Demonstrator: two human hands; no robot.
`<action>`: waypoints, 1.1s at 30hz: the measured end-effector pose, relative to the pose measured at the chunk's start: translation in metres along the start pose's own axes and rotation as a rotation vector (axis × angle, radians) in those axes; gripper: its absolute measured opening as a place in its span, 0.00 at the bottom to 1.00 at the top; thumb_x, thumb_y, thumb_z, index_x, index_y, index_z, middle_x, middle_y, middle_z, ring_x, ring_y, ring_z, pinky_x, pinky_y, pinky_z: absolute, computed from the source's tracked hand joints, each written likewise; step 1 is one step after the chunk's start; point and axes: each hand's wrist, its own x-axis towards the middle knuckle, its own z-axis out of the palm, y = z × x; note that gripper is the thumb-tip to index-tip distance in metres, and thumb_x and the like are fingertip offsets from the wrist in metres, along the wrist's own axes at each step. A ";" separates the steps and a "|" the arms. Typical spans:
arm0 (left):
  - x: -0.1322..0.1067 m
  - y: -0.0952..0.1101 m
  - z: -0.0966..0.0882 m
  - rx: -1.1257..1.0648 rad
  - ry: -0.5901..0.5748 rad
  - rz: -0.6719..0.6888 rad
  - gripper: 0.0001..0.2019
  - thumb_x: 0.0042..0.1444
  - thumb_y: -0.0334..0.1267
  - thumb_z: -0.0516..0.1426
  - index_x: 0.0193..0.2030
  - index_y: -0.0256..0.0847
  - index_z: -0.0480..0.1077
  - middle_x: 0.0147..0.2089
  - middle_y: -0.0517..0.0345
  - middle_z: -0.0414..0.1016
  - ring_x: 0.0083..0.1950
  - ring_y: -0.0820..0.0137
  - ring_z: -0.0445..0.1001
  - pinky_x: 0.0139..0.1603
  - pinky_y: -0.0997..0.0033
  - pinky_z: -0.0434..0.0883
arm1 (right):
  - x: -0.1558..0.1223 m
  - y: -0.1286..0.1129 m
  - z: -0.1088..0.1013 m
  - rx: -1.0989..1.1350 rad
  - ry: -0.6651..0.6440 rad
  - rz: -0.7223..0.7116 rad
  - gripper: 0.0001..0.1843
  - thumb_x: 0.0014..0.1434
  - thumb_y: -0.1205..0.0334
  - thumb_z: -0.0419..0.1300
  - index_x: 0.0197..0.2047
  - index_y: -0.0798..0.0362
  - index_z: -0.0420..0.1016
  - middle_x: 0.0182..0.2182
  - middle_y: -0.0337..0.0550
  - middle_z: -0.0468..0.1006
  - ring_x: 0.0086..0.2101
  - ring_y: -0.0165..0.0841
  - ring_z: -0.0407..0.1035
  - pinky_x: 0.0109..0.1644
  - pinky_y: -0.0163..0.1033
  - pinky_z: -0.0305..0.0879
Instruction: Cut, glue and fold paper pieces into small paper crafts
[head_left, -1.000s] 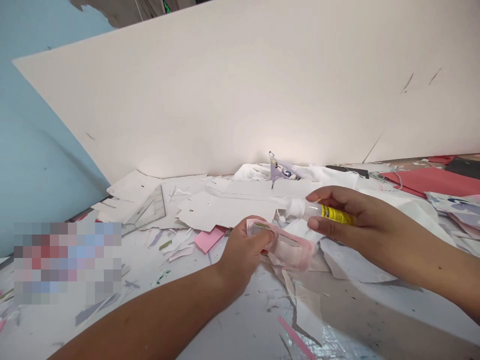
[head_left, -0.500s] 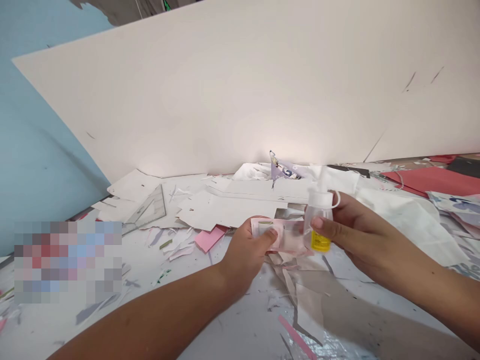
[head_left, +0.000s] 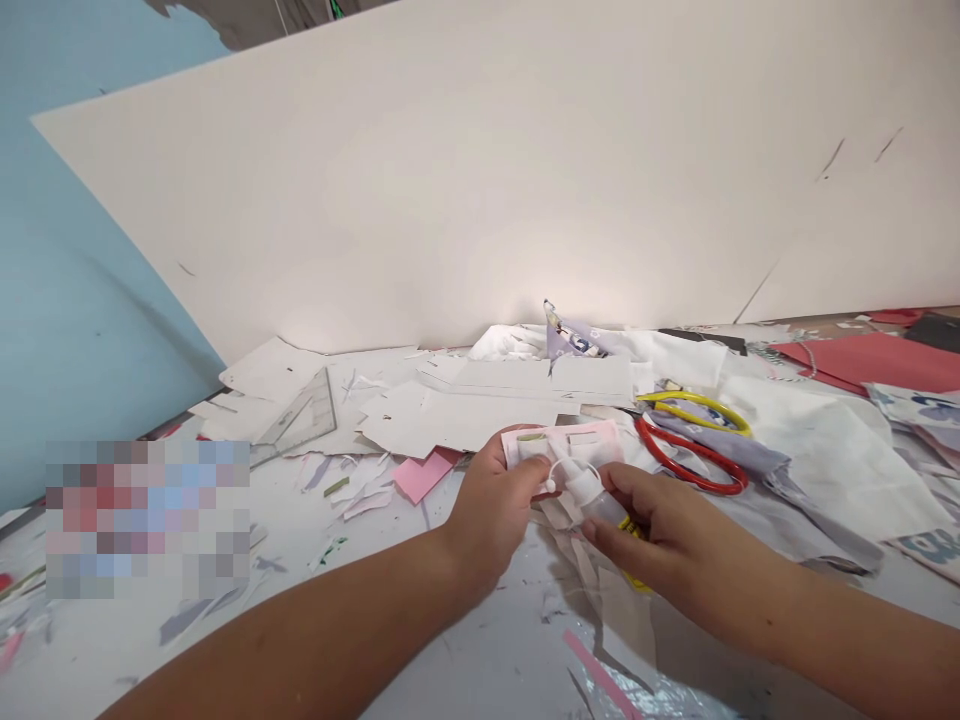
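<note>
My left hand (head_left: 495,510) pinches a small pale pink paper piece (head_left: 600,436) with its thumb on top. A small green strip shows near the paper's upper left, and a pale rectangle lies toward its right. In my right hand (head_left: 660,540) is a clear glue bottle (head_left: 605,508) with a white cap and a yellow label. It is tilted, nozzle pointing up-left over the paper; whether the tip touches the paper I cannot tell. The bottle's loose cap on its strap hangs by my left thumb.
Scissors with red and yellow handles (head_left: 694,455) lie beyond my right hand. A clear set square (head_left: 304,415) rests at left among white card pieces (head_left: 442,415). Red paper (head_left: 885,360) is at far right. A large white board (head_left: 480,180) stands behind; paper scraps litter the table.
The glue bottle has gone from upright to tilted, moving left and down so its nozzle is over the pink paper. The scissors, hidden before, now show. My left hand has barely moved.
</note>
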 end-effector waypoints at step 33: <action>0.000 0.000 0.001 -0.037 -0.047 -0.027 0.13 0.50 0.37 0.56 0.43 0.41 0.69 0.36 0.54 0.75 0.32 0.68 0.74 0.30 0.70 0.69 | 0.006 0.009 0.012 0.083 0.074 0.041 0.11 0.56 0.58 0.52 0.26 0.50 0.55 0.19 0.31 0.58 0.21 0.29 0.54 0.22 0.34 0.46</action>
